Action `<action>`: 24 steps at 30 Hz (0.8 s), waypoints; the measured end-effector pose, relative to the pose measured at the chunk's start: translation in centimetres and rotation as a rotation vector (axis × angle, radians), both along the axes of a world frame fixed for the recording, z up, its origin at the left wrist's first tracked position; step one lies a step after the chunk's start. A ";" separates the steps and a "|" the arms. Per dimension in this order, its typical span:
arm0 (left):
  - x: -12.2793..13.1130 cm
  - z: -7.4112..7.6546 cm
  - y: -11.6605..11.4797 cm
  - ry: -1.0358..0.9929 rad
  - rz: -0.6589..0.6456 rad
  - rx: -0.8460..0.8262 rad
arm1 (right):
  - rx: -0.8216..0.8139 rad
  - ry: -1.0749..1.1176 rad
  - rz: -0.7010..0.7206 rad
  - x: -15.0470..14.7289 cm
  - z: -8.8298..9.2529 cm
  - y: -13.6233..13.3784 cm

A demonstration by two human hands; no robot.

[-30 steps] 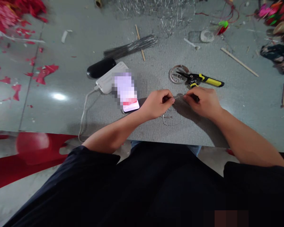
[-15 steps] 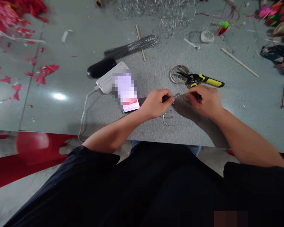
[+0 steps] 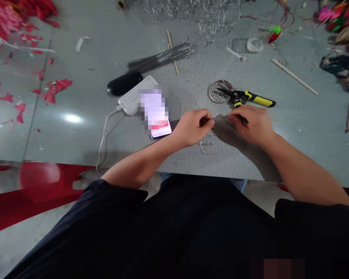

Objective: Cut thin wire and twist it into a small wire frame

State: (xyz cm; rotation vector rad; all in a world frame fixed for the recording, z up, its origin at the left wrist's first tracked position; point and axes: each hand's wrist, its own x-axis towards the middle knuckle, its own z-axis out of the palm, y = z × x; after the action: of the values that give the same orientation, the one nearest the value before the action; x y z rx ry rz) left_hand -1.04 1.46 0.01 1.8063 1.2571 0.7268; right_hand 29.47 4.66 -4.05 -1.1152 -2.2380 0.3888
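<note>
My left hand (image 3: pixel 193 126) is closed above the table, thumb and forefinger pinching a thin metal wire (image 3: pixel 213 127); only a short bit shows at the fingertips. Across a small gap, my right hand (image 3: pixel 253 123) is closed in a pinch at the same height. Between the hands the wire hardly shows now, and the right fingertips hide what they grip. Just beyond the right hand lie pliers (image 3: pixel 235 94) with black and yellow handles, their tips over a round, shallow dish (image 3: pixel 212 92). Thin, rounded wire outlines (image 3: pixel 201 147) rest on the table below the hands.
A phone (image 3: pixel 159 116) leans on a white power bank or adapter (image 3: pixel 133 97) with a cable, beside a black oblong case (image 3: pixel 123 84). Behind lie a bundle of straight wires (image 3: pixel 163 57) and tangled silvery wire (image 3: pixel 192 13). Red scraps (image 3: pixel 56 89) lie left; a stick (image 3: pixel 295 76) lies right.
The wire that stretched visibly between my hands hardly shows now. Both hands stay almost where they were, still pinched; the pliers and phone have not moved.
</note>
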 end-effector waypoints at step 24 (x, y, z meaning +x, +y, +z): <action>0.0 -0.5 -0.3 0.276 -0.118 0.084 | -0.078 -0.036 0.047 -0.2 0.1 0.1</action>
State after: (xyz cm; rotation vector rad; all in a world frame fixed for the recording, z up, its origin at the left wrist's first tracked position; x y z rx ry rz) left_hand -1.04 1.16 -0.54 2.0848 1.2962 0.4825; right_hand 29.27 4.72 -3.95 -1.1195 -2.3008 0.4830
